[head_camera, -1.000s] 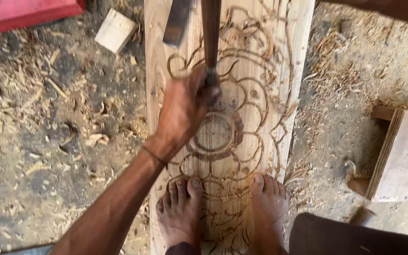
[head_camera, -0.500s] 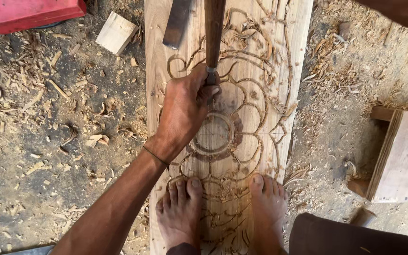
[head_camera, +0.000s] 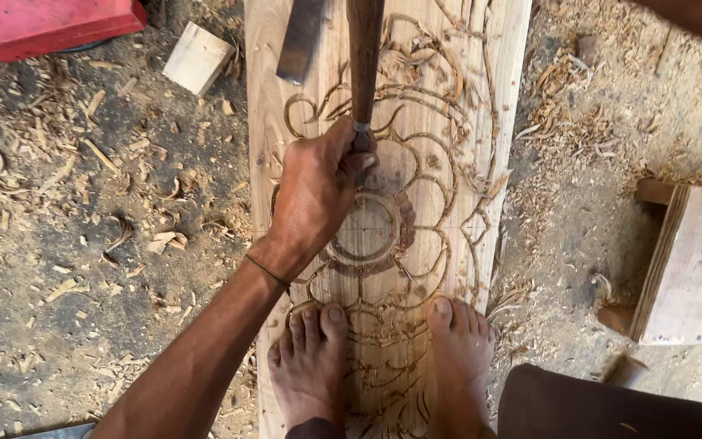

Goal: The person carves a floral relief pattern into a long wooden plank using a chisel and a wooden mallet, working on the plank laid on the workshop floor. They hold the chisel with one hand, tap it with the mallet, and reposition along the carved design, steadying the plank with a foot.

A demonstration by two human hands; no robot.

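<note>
Left hand (head_camera: 314,195) wrapped tight around the chisel (head_camera: 364,73), just under its metal ring, blade end hidden behind the fingers and pressed onto the plank (head_camera: 513,97) beside the carved ring (head_camera: 367,232) of the flower pattern. Right hand out of sight, so could not tell its grip. Bare feet (head_camera: 310,366) planted on the plank's near end, toes close below the carving. Risked a slip along the grain: a skidding edge could have scarred the petals or run toward the toes. Shavings (head_camera: 115,236) scattered over the ground.
</note>
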